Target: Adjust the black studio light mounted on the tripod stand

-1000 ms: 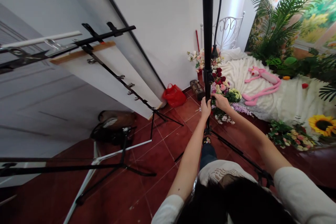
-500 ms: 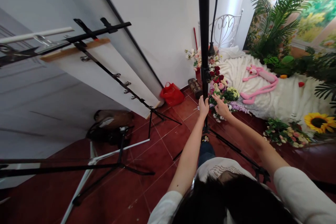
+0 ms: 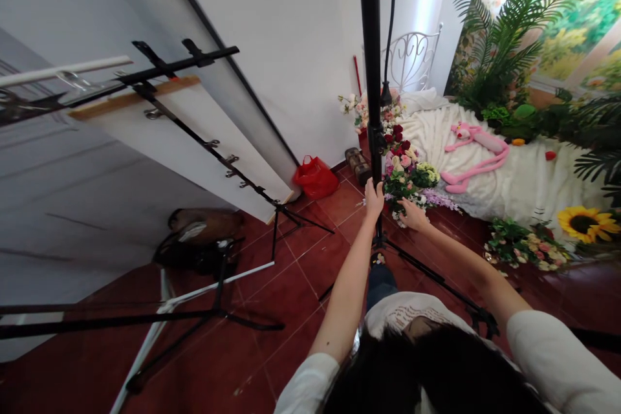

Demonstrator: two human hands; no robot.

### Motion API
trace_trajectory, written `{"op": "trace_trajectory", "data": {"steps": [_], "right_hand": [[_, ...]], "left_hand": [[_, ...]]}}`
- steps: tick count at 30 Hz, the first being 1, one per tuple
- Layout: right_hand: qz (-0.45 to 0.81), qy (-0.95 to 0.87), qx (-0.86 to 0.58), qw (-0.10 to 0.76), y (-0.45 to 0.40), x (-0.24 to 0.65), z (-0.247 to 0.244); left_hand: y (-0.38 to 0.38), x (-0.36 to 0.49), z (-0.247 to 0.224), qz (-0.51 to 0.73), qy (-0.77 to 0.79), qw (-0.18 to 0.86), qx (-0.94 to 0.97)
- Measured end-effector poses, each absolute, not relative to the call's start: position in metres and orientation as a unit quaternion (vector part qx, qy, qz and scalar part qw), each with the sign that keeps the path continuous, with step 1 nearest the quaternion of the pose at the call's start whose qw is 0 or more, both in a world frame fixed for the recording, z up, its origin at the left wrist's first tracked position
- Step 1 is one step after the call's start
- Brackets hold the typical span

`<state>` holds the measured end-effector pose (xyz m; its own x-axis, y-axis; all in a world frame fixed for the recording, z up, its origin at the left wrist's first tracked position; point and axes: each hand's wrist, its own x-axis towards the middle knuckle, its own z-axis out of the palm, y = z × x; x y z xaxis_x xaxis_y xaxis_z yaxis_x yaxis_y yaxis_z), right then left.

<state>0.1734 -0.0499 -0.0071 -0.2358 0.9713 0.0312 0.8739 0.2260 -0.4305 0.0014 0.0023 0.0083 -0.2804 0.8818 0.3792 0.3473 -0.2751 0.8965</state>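
Observation:
A black light stand (image 3: 372, 71) rises in front of me, its cable hanging beside the upper pole. My left hand (image 3: 373, 199) is closed around the pole below its collar (image 3: 376, 137). My right hand (image 3: 413, 215) is a short way to the right of the pole and a little lower, fingers apart, apparently holding nothing. Behind that hand are the artificial flowers (image 3: 405, 162) in red, pink and white. The stand's lower legs (image 3: 427, 265) spread over the floor near my feet.
On the right, a white furry cover (image 3: 524, 187) bears a pink plush toy (image 3: 485, 142), with a sunflower (image 3: 585, 223) at its front. A red bag (image 3: 316, 178) sits by the wall. Left stand a clamped white board (image 3: 194, 155) and a white stand leg (image 3: 145, 349).
My right hand has moved down, away from the pole. My left hand stays on the pole at about the same height. The view has shifted slightly.

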Motion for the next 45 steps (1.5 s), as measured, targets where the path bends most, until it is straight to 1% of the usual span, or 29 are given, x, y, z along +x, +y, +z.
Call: {"op": "trace_trajectory", "data": {"steps": [3,5,6,8,10,13,19,22,26,33,40,45], "right_hand": [[0.163,-0.744,-0.543,0.354,-0.032,0.157,0.021],[0.164,-0.723,-0.483,0.466,-0.014,0.14,0.051],[0.168,-0.718,-0.449,0.505,-0.004,0.131,0.067],[0.188,-0.723,-0.396,0.534,0.012,0.113,0.098],[0.213,-0.734,-0.384,0.519,0.023,0.098,0.122],[0.236,-0.744,-0.402,0.479,0.03,0.084,0.144],[0.223,-0.73,-0.46,0.453,0.032,0.086,0.164],[0.213,-0.743,-0.449,0.449,0.033,0.09,0.169],[0.215,-0.754,-0.421,0.455,0.031,0.089,0.16],[0.216,-0.701,-0.489,0.472,0.017,0.075,0.118],[0.213,-0.715,-0.529,0.404,0.013,0.084,0.092],[0.178,-0.744,-0.501,0.406,0.017,0.09,0.086]], "left_hand": [[0.002,0.001,0.008,0.576,0.556,0.232,0.552],[0.002,0.002,0.008,0.575,0.553,0.237,0.554],[0.002,0.002,0.008,0.573,0.552,0.24,0.555],[0.002,0.003,0.006,0.569,0.557,0.248,0.552],[0.003,0.003,0.004,0.566,0.564,0.252,0.546],[0.004,0.003,0.002,0.562,0.573,0.252,0.541],[0.005,0.002,0.0,0.545,0.58,0.255,0.549],[0.002,0.002,0.0,0.552,0.57,0.247,0.557],[-0.003,0.001,0.002,0.559,0.55,0.24,0.572],[-0.004,-0.004,0.005,0.561,0.524,0.248,0.591],[0.0,-0.005,-0.005,0.548,0.537,0.263,0.585],[-0.001,-0.003,-0.004,0.555,0.53,0.263,0.585]]}}
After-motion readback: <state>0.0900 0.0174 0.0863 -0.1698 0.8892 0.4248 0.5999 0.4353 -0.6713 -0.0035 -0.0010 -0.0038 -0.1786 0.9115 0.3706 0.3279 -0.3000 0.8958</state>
